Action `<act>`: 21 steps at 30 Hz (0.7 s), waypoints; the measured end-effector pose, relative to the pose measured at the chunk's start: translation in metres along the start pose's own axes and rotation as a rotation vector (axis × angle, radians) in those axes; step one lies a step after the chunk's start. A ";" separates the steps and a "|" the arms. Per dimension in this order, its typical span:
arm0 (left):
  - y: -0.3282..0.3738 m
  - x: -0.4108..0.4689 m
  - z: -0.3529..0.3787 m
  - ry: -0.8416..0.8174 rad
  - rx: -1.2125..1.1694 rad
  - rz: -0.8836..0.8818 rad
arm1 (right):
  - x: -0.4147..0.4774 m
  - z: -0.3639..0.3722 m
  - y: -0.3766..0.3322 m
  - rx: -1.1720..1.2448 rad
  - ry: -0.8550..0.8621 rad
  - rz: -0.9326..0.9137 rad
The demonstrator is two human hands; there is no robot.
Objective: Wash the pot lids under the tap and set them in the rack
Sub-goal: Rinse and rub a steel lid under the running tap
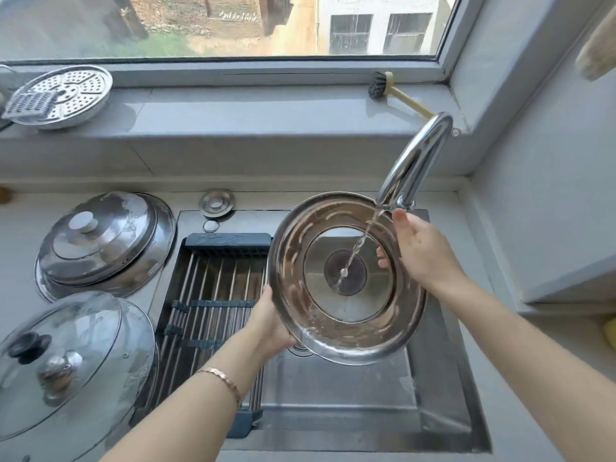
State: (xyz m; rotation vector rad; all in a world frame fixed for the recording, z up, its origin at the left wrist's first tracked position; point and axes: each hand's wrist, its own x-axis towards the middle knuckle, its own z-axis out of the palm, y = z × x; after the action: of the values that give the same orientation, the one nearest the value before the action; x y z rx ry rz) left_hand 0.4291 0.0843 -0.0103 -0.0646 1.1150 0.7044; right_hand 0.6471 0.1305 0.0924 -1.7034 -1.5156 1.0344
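Note:
A steel pot lid (345,325) with a glass centre is held over the sink, its underside turned up toward me. Water runs from the chrome tap (413,161) onto the middle of the lid. My left hand (270,323) grips the lid's lower left rim. My right hand (420,250) holds the upper right rim, fingers curled over the edge. The roll-up rack (213,295) of steel rods lies across the left half of the sink, with nothing on it.
On the counter to the left sit stacked steel lids (103,241) and stacked glass lids (70,358). A perforated steamer plate (63,95) and a brush (390,91) lie on the windowsill. The sink basin (333,401) is below the lid. A sink stopper (216,203) rests behind the rack.

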 end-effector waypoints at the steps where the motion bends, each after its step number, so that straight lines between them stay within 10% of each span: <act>1: -0.008 0.002 0.003 0.038 0.023 -0.056 | 0.005 -0.003 -0.004 -0.096 -0.030 0.013; 6: -0.023 0.002 0.010 0.238 0.227 -0.093 | 0.028 -0.016 0.011 -0.429 -0.117 0.301; 11: 0.018 -0.045 0.023 0.425 0.807 0.348 | 0.002 0.012 0.083 0.091 -0.099 0.739; 18: 0.041 -0.089 0.013 -0.213 2.271 1.511 | -0.043 0.064 0.095 0.716 -0.080 0.901; 21: 0.036 -0.082 0.008 -0.521 2.468 1.832 | -0.036 0.063 0.089 0.804 -0.086 0.873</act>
State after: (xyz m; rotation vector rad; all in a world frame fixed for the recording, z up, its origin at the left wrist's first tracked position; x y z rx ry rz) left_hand 0.3956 0.0763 0.0727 3.2423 0.4972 0.2079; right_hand 0.6351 0.0790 -0.0096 -1.6736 -0.1952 1.8346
